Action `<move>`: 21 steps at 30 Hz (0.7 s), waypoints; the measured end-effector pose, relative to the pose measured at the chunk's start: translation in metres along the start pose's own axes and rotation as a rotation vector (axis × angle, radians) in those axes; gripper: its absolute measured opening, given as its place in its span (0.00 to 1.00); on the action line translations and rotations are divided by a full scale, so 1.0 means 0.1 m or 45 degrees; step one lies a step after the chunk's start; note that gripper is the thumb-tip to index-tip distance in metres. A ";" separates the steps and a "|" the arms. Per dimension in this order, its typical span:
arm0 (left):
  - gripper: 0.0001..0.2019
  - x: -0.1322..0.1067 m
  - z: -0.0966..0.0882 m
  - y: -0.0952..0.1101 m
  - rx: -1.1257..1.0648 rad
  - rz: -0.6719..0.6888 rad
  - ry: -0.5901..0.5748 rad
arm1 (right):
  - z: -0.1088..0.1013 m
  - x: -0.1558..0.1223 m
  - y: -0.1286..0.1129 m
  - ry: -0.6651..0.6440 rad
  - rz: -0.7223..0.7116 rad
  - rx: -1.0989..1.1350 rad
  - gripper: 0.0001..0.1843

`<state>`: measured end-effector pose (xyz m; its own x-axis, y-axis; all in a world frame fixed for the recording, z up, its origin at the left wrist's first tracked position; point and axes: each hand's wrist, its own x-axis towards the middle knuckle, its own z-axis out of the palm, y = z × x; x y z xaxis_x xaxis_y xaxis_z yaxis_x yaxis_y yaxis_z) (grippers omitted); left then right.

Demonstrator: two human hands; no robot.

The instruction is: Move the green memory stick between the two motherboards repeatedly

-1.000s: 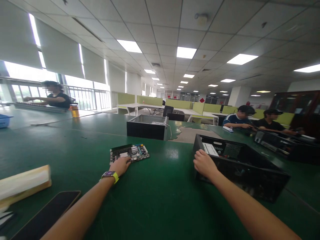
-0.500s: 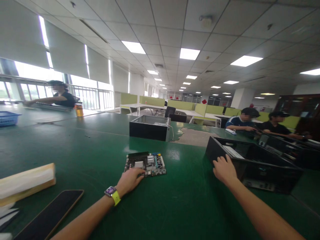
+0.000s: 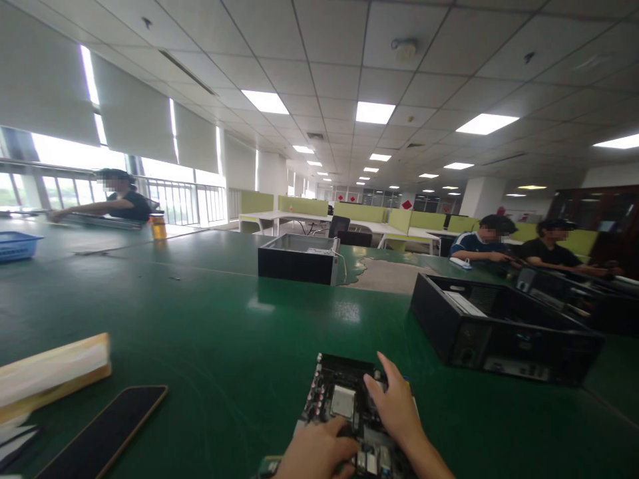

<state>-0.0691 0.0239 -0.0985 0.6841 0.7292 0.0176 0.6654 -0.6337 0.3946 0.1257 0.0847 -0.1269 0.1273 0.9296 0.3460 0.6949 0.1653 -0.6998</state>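
Note:
A computer motherboard [image 3: 343,401] is close in front of me at the bottom of the view, with a pale square processor area and several ports on its near side. My left hand [image 3: 319,449] grips its near left edge, fingers curled over the ports. Over the board's right part is my right hand [image 3: 397,406], thumb and forefinger spread apart; whether it touches the board I cannot tell. The hands cover much of the near and right sides. To the right stands an open black computer case [image 3: 519,346], apart from both hands.
A second open case [image 3: 297,265] stands further back on the green table [image 3: 200,332]. At left lie a dark phone-like slab [image 3: 107,432], a cream block [image 3: 54,372] and a blue basket [image 3: 18,246]. One person [image 3: 127,199] sits far left; two others work at far right.
The motherboard has come toward me and slightly right, turned, with my left hand on it. My right hand has left the black case and moved over to the board.

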 end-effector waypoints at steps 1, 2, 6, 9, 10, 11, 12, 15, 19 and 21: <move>0.12 0.00 -0.03 0.01 -0.020 0.018 -0.002 | 0.01 -0.03 0.02 -0.006 -0.004 -0.012 0.34; 0.12 0.00 -0.07 0.00 -0.038 0.022 0.019 | 0.02 -0.05 0.03 -0.011 -0.010 -0.021 0.34; 0.12 0.05 -0.33 -0.14 -0.063 -0.118 0.344 | 0.03 -0.08 0.04 -0.014 -0.013 -0.028 0.34; 0.14 0.10 -0.48 -0.36 -0.014 -0.320 0.507 | 0.02 -0.07 0.02 0.032 0.005 -0.030 0.31; 0.14 0.11 -0.50 -0.44 -0.005 -0.368 0.514 | 0.02 -0.07 0.01 0.051 0.012 -0.031 0.29; 0.15 0.12 -0.51 -0.51 0.001 -0.401 0.504 | 0.01 -0.06 0.01 0.066 0.017 -0.033 0.27; 0.15 0.12 -0.51 -0.57 0.002 -0.418 0.485 | 0.00 -0.06 0.00 0.074 0.020 -0.036 0.24; 0.17 0.11 -0.45 -0.66 -0.002 -0.410 0.428 | -0.02 -0.06 -0.01 0.092 0.021 -0.047 0.17; 0.18 0.12 -0.39 -0.67 -0.002 -0.356 0.380 | -0.03 -0.07 -0.02 0.144 0.014 -0.050 0.13; 0.19 0.13 -0.38 -0.67 0.008 -0.342 0.361 | -0.03 -0.07 -0.03 0.114 -0.023 -0.037 0.10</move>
<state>-0.1162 0.0863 -0.0896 0.3759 0.9113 0.1679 0.8120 -0.4113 0.4142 0.1253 0.0767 -0.1256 0.1762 0.8932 0.4137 0.7177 0.1711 -0.6750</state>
